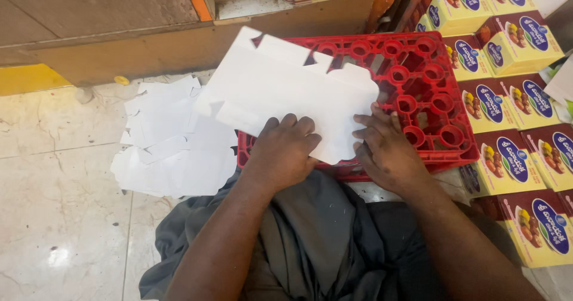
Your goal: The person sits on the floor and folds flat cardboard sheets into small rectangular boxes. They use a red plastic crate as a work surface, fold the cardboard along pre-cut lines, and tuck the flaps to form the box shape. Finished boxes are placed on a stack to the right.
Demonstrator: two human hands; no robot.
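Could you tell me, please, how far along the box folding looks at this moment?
Done: assembled yellow-and-red boxes are stacked at the right. In hand: left hand and right hand press a flat white carton blank on the red crate. Left: a pile of flat blanks on the floor.
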